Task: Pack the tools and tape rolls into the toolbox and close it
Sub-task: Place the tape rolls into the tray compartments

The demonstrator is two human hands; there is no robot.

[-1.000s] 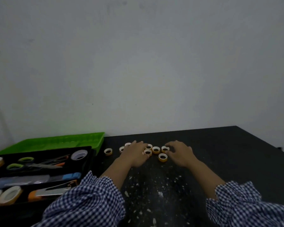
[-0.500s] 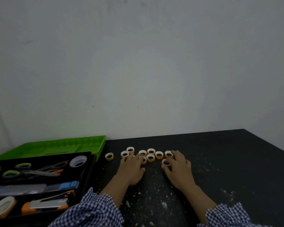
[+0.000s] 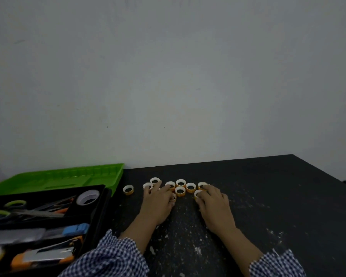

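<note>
Several small orange-and-white tape rolls (image 3: 180,190) lie clustered on the black table (image 3: 268,196), with one roll (image 3: 128,189) apart at the left. My left hand (image 3: 157,202) lies flat, its fingertips touching the left rolls and its thumb against one roll (image 3: 172,197). My right hand (image 3: 214,202) lies flat too, fingertips resting on the two rightmost rolls (image 3: 198,193). The open black toolbox (image 3: 100,214) stands at the left, holding scissors (image 3: 26,211), a white tape roll (image 3: 87,197), a blue cutter (image 3: 75,229) and an orange stapler (image 3: 46,254).
The toolbox's green lid (image 3: 68,174) lies open behind it against the grey wall. White crumbs speckle the table between and to the right of my forearms. The table's right edge runs diagonally at the far right.
Both hands slid back toward me off the cluster, uncovering more rolls. Only their fingertips now touch the nearest ones. The view tilted slightly.
</note>
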